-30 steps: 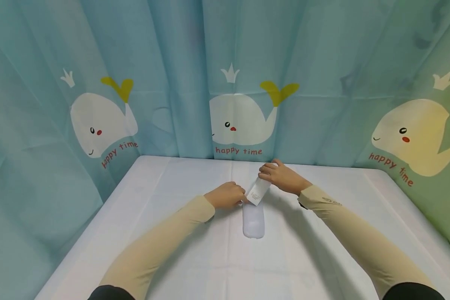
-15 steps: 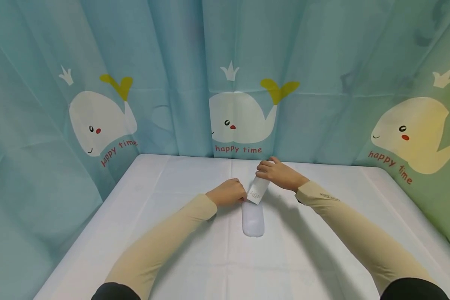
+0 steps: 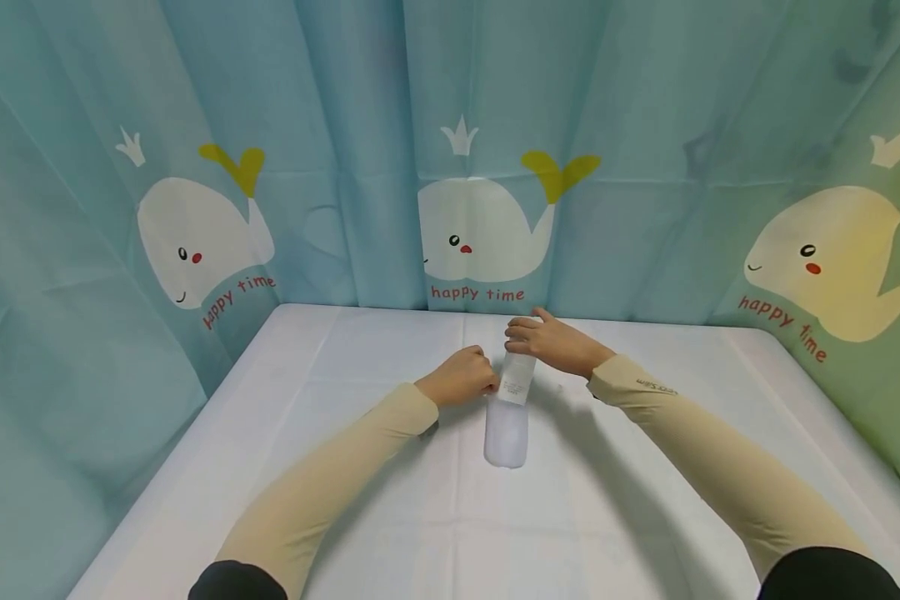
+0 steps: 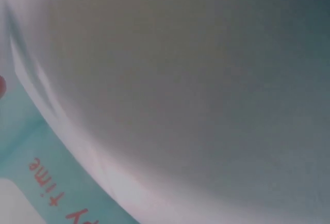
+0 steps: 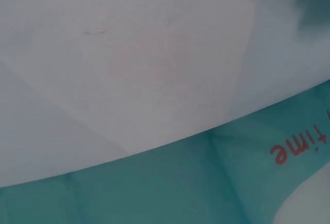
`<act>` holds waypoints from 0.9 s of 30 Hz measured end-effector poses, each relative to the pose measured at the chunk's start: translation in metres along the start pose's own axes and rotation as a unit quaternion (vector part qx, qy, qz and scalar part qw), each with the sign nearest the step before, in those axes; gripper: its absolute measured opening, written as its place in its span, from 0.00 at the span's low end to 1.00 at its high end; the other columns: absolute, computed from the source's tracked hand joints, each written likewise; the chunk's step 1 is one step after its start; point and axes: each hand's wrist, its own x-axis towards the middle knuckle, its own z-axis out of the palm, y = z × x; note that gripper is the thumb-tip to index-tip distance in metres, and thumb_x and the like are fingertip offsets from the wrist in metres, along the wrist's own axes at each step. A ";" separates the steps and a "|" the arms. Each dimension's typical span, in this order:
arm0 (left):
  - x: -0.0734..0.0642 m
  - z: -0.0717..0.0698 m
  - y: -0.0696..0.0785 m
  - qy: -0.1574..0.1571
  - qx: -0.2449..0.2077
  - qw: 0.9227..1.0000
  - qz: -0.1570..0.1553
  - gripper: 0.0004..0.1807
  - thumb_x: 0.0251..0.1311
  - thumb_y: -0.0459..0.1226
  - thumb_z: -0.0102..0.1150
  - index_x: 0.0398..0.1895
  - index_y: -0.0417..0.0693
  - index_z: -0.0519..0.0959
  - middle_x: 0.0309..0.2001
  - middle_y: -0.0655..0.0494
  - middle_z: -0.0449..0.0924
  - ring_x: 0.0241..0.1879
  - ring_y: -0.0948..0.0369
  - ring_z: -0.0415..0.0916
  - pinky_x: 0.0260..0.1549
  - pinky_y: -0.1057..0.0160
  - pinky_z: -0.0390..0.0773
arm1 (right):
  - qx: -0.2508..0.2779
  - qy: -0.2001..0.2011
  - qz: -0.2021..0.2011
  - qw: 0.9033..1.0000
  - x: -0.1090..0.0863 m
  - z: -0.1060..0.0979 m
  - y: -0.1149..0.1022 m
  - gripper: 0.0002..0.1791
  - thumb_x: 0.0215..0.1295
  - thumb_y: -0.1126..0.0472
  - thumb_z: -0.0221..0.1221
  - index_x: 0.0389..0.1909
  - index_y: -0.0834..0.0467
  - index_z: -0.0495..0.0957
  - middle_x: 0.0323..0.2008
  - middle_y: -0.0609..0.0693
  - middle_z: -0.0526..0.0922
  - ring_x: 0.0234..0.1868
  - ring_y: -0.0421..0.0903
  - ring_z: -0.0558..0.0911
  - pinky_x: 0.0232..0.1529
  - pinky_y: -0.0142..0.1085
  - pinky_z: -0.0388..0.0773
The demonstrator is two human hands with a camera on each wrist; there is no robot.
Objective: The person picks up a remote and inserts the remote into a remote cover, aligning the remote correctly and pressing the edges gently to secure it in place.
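My right hand (image 3: 551, 342) grips the upper end of a slim white box (image 3: 515, 379) with small grey print on its face. The box slants down toward me, its lower end at the far end of a pale lavender, round-cornered case (image 3: 506, 437) on the table. At the far left corner of that case my left hand (image 3: 461, 377) has its fingers curled, fingertips right at the rim and beside the box. Neither the box nor the case shows in the wrist views; a fingertip (image 4: 2, 86) peeks in at the edge of the left one.
A white cloth covers the table (image 3: 390, 517). Behind it and along both sides hangs a blue-green curtain (image 3: 360, 150) printed with white whales. Shadows of both arms fall on the cloth.
The right hand has shifted slightly left, and the white box has swung from a clear slant to nearly in line with the lavender case. The left hand stays beside the case's far end.
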 end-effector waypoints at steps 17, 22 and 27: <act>0.005 -0.004 0.006 -0.058 -0.029 0.998 -0.001 0.04 0.57 0.37 0.61 0.27 0.55 0.82 0.27 0.64 0.83 0.28 0.66 0.78 0.34 0.65 0.70 | 0.118 -0.058 0.100 0.986 -0.008 0.005 -0.001 0.28 0.37 0.74 0.71 0.45 0.56 0.80 0.45 0.50 0.83 0.50 0.50 0.78 0.41 0.44 0.67; 0.007 -0.004 0.010 -0.073 -0.032 0.997 0.013 0.04 0.58 0.40 0.59 0.30 0.56 0.83 0.29 0.63 0.79 0.31 0.66 0.77 0.35 0.64 0.72 | 0.096 -0.047 0.091 0.990 -0.006 0.004 -0.002 0.28 0.37 0.74 0.71 0.44 0.55 0.80 0.44 0.50 0.83 0.49 0.50 0.78 0.40 0.42 0.66; 0.004 -0.004 0.011 -0.077 -0.049 0.996 0.016 0.05 0.57 0.39 0.61 0.32 0.57 0.86 0.30 0.63 0.80 0.32 0.67 0.77 0.37 0.65 0.73 | 0.091 -0.032 0.097 0.991 -0.006 0.006 -0.004 0.25 0.40 0.77 0.68 0.42 0.55 0.79 0.43 0.50 0.83 0.48 0.50 0.79 0.38 0.43 0.66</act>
